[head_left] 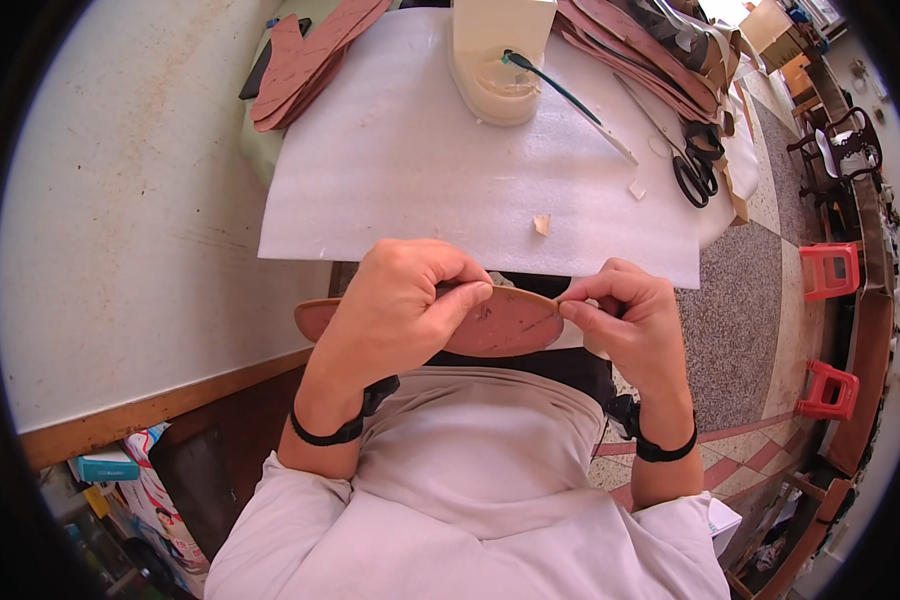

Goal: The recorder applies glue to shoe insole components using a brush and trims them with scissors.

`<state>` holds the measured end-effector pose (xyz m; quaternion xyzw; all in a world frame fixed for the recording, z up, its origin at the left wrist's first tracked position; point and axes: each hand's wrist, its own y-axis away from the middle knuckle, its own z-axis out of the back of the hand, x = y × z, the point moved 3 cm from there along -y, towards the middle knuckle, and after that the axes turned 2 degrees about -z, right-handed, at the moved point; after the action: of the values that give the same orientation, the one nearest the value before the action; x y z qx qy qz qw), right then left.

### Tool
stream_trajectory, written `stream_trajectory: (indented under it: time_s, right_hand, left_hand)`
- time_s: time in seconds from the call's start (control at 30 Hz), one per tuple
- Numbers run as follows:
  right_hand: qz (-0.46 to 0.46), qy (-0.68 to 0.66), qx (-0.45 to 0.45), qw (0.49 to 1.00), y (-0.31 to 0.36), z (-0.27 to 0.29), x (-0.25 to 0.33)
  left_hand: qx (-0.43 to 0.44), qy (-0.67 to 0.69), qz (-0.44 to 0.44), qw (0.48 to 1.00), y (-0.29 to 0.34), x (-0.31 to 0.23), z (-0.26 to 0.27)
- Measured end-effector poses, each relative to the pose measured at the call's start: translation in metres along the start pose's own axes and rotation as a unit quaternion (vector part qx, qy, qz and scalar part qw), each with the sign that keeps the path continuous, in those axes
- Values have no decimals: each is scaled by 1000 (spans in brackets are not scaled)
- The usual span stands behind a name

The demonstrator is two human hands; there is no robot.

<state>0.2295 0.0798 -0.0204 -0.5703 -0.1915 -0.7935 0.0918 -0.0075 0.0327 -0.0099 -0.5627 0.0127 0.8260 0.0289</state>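
Just past the front of my body I hold a reddish-brown shoe insole [510, 325] with a tan rim, its broad face tilted toward me. My left hand [400, 300] is closed, thumb and forefinger pinching the insole's upper edge near the middle; this hand hides part of it. At the insole's right end, the fingertips of my right hand [625, 315] pinch the rim. Beyond my hands, a small tan scrap [541, 224] lies on the white foam sheet [410, 180].
A cream plastic container [495, 95] with a green-and-white brush [575, 105] stands at the back. Insole stacks lie at the back left [305, 70] and back right [650, 60]. Black-handled scissors [692, 175] rest on the right. Red stools [830, 270] stand on the floor.
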Motion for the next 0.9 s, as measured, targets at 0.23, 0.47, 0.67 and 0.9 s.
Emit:
stream_trajectory:
  time_s: [0.23,0.47,0.67,0.9]
  right_hand:
    - [40,84,1,996,2,-4,16]
    - [90,96,-1,991,0,-16,13]
    - [154,111,-21,982,1,-27,20]
    - [73,6,16,997,-7,-12,14]
  left_hand:
    - [-2,-20,-16,1000,1,0,-2]
    - [31,-29,-40,998,-2,-5,-1]
    - [20,-87,-149,985,-6,-9,-23]
    - [-6,-31,-102,994,-3,-14,-20]
